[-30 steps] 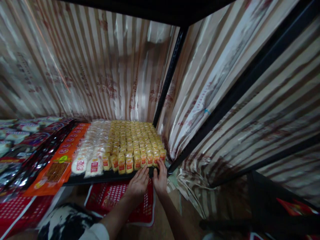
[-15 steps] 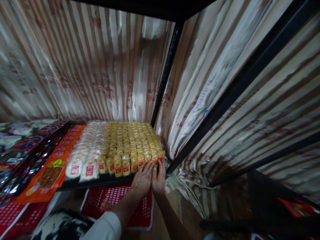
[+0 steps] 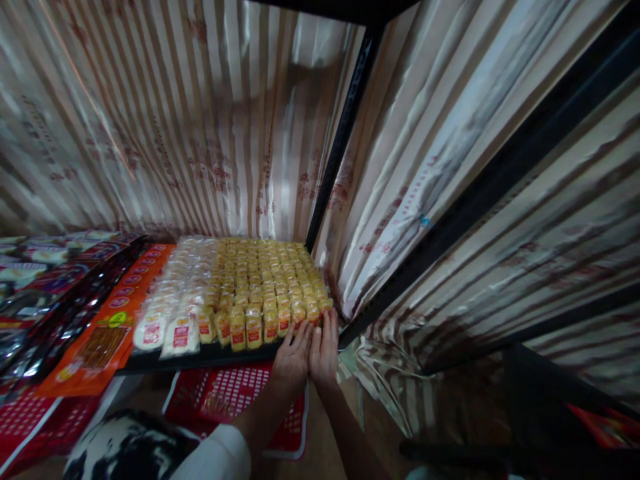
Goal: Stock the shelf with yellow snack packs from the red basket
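Observation:
Rows of small yellow snack packs [image 3: 254, 327] with red-orange labels fill the right end of a black shelf [image 3: 185, 361]. My left hand [image 3: 291, 357] lies with its fingers stretched out against the front packs near the right end. Right beside it, my right hand [image 3: 324, 350] rests its straight fingers on the packs at the corner. Both hands touch the packs from the front and cover the lower parts of some. Neither is wrapped round anything. White snack packs [image 3: 181, 335] with red labels stand in rows left of the yellow ones.
Long orange bags [image 3: 103, 347] and dark shiny packages [image 3: 65, 303] lie farther left. Red baskets [image 3: 200, 393] stand below the shelf. A black upright post [image 3: 345, 133] rises at the back corner, with striped curtain [image 3: 240, 133] behind. A slanting black beam [image 3: 440, 220] runs along the right.
Both hands have shifted slightly right along the front packs. The right hand's fingers now lie straighter against the corner packs. The view has moved a little.

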A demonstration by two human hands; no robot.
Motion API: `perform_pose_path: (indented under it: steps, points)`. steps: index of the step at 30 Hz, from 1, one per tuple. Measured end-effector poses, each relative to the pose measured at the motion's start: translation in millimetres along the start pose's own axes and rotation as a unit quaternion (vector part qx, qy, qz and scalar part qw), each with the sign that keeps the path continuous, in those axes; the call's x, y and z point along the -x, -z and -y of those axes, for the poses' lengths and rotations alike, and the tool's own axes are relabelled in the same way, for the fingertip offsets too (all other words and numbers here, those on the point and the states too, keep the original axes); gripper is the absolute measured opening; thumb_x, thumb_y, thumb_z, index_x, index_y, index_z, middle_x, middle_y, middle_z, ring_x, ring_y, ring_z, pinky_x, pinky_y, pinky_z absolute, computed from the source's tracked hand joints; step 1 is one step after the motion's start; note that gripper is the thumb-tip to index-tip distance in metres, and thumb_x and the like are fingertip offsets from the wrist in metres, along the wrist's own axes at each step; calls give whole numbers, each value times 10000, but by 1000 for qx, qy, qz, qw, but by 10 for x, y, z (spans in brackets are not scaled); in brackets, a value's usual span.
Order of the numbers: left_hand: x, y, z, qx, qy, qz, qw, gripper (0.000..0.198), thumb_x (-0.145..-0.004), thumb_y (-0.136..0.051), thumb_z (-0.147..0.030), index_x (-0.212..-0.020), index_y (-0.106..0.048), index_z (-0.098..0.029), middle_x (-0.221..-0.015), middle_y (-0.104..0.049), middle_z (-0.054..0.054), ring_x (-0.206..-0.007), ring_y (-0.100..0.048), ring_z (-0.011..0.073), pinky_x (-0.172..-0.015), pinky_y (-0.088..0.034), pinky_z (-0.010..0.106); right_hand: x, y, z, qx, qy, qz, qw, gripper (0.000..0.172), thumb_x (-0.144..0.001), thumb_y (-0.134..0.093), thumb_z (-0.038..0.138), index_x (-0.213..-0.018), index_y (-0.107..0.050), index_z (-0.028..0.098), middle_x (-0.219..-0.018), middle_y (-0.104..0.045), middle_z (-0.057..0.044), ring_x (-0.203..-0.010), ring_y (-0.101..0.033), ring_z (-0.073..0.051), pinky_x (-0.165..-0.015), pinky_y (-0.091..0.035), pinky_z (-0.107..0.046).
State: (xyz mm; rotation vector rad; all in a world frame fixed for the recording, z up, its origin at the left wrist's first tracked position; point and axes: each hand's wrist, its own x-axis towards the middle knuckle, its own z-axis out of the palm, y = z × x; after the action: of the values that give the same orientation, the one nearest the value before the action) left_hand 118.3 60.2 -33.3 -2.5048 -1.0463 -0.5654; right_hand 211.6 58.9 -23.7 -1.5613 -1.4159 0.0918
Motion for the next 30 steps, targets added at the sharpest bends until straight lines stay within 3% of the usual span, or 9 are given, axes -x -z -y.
perform_pose_path:
  steps: [3, 8, 12, 15, 18, 21, 26, 30]
  points:
    - [-48, 10, -16, 5, -6, -8, 1000, 524, -839, -374, -176, -1358, -340, -114, -1372, -426, 119, -1284, -356, 260, -1037, -303, 471, -42, 36, 8, -2, 18, 27, 999, 499, -927, -241, 359, -1317, -392, 86, -1429, -305, -156, -1341, -229, -220, -1086, -223, -484]
    - [-136, -76, -108, 1, 20, -12, 1000, 480, -866, -341, -207, -1319, -382, -52, -1354, -444, 139, -1271, -380, 225, -1037, -335, 398, -66, 57, -63, -31, -2, 24, 999, 510, -917, -261, 387, -1240, -475, 55, -1351, -417, -187, -1292, -330, -233, -1065, -272, -487]
    - [-131, -156, -158, 1, 50, -14, 999, 463, -885, -334, -257, -1283, -427, -39, -1348, -450, 140, -1252, -405, 236, -1029, -352, 386, -39, 102, -53, -44, -7, 42, 998, 505, -916, -265, 385, -1232, -482, 57, -1361, -406, -185, -1284, -348, -229, -1058, -296, -468]
    - [-123, -147, -151, 22, 53, 3, 998, 500, -872, -356, -245, -1330, -361, -43, -1370, -420, 153, -1272, -375, 232, -1038, -333, 402, -95, 132, 38, -27, 7, 49, 998, 504, -918, -255, 380, -1226, -492, 60, -1367, -402, -176, -1287, -346, -220, -1065, -293, -444]
    - [-136, -91, -130, 45, 44, 32, 997, 515, -861, -359, -222, -1360, -330, -98, -1373, -420, 138, -1279, -367, 230, -1032, -327, 429, -324, 114, 195, 27, 31, 72, 997, 506, -928, -216, 366, -1263, -473, 88, -1404, -365, -138, -1324, -277, -204, -1087, -251, -428]
    - [-146, -50, -115, 65, 28, 67, 995, 471, -862, -348, -235, -1309, -427, -109, -1311, -499, 120, -1262, -389, 247, -1031, -322, 452, -720, 18, 369, 125, 61, 132, 981, 531, -931, -188, 365, -1293, -454, 83, -1438, -313, -124, -1371, -128, -226, -1098, -192, -436]
    - [-129, -97, -96, 56, 26, 89, 994, 467, -850, -337, -217, -1225, -490, 16, -1294, -495, 187, -1257, -393, 270, -1020, -339, 443, -1332, -248, 497, 271, -2, 224, 936, 571, -929, -189, 447, -1385, -328, 133, -1479, -211, -130, -1375, -44, -287, -1082, -87, -491]
    - [-116, -147, -87, 59, 22, 76, 995, 462, -856, -313, -204, -1227, -491, 8, -1306, -484, 175, -1265, -383, 269, -1009, -356, 451, -1440, -401, 416, 282, -51, 329, 900, 607, -910, -143, 535, -1427, -209, 224, -1502, -136, -94, -1375, -30, -291, -1066, -66, -520]
